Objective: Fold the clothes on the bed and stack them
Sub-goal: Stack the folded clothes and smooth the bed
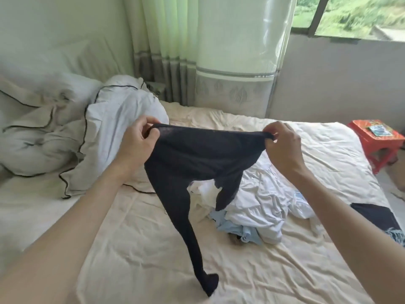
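While both hands pinch its waistband, the tights (pixel 192 154) hang stretched above the bed (pixel 142 249).
Left hand (pixel 137 141) and right hand (pixel 282 145) each clamp a corner; one leg trails to the sheet, beside the clothes pile (pixel 258 207).

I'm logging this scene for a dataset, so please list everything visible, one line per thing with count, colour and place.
tights: one, black, held up by the waistband above the bed, one foot on the sheet
clothes pile: one, white and light blue, mid-bed
dark garment: one, black, bed's right edge
bed sheet: one, cream
duvet: one, white with black piping, bunched far left
curtain: one, pale green
stool: one, red, right of bed
window: one, top right
left hand: pinches waistband
right hand: pinches waistband
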Available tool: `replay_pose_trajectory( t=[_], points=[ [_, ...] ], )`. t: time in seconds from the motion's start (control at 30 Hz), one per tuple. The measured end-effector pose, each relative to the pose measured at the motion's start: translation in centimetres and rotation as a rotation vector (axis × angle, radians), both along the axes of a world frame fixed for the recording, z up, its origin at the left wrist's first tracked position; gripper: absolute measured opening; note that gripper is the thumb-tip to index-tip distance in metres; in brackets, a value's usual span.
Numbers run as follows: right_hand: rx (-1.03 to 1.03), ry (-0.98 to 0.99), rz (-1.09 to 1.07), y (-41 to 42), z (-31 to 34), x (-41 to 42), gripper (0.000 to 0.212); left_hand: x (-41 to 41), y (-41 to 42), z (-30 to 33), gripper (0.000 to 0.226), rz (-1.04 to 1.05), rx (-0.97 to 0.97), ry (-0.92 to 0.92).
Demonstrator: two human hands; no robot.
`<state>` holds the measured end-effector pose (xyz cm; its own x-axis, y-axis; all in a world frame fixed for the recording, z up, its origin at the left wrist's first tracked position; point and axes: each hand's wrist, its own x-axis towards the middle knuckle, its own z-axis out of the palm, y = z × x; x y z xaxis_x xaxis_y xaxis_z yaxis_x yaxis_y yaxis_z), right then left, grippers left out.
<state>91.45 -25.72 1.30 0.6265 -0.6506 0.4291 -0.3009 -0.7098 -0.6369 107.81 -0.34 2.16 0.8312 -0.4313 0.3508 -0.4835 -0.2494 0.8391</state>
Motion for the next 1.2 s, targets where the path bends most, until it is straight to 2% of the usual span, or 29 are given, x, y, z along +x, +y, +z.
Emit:
replay_pose_trajectory(
  t=[0.13,0.2,0.3,0.43,0.5,0.63,0.7,0.77,0.9,0.97,1.03,1.1,1.2],
  points=[
    [-0.06,-0.109,0.058,4.7,6.2,-0.3,0.011,-1.2,6.7,6.5,0.032,0.119,-0.042,-0.136],
    [-0.083,-0.13,0.085,7.2,8.4,-0.7,0.01,-2.1,10.3,8.4,0.025,0.171,-0.056,-0.152],
    [-0.07,-0.115,0.109,10.9,10.6,-1.3,0.01,-3.6,15.5,9.8,0.013,0.198,0.021,-0.145],
    [0.011,-0.06,0.166,15.3,12.1,-1.1,0.015,-5.1,21.2,10.8,0.015,0.316,0.095,-0.157],
    [0.167,-0.053,0.264,17.7,12.4,-0.8,0.019,-5.8,23.9,11.3,0.015,0.383,0.1,-0.099],
    [0.626,-0.107,0.572,22.3,13.0,-0.8,0.019,-7.2,28.5,12.5,0.012,0.425,0.002,0.061],
    [0.754,-0.091,0.659,23.9,12.7,-0.6,0.018,-7.9,30.1,12.9,0.015,0.432,-0.051,0.128],
    [0.71,-0.052,0.704,24.9,12.4,-0.4,0.018,-8.6,31.3,13.3,0.014,0.444,-0.118,0.185],
    [0.361,0.04,0.786,25.4,12.4,-0.4,0.024,-9.7,32.6,13.5,0.015,0.459,-0.179,0.287],
    [0.308,0.084,0.864,25.3,12.8,-0.4,0.022,-10.0,33.0,13.3,0.015,0.453,-0.191,0.328],
    [0.488,0.164,1.008,25.0,13.2,-0.4,0.017,-10.2,33.5,13.0,0.011,0.453,-0.154,0.322],
    [0.761,0.284,1.168,24.3,13.4,-0.3,0.023,-10.4,34.2,12.8,0.008,0.437,-0.06,0.278],
    [0.876,0.387,1.279,23.4,13.2,-0.2,0.023,-10.7,35.3,12.6,0.005,0.374,0.008,0.301]
  ],
)
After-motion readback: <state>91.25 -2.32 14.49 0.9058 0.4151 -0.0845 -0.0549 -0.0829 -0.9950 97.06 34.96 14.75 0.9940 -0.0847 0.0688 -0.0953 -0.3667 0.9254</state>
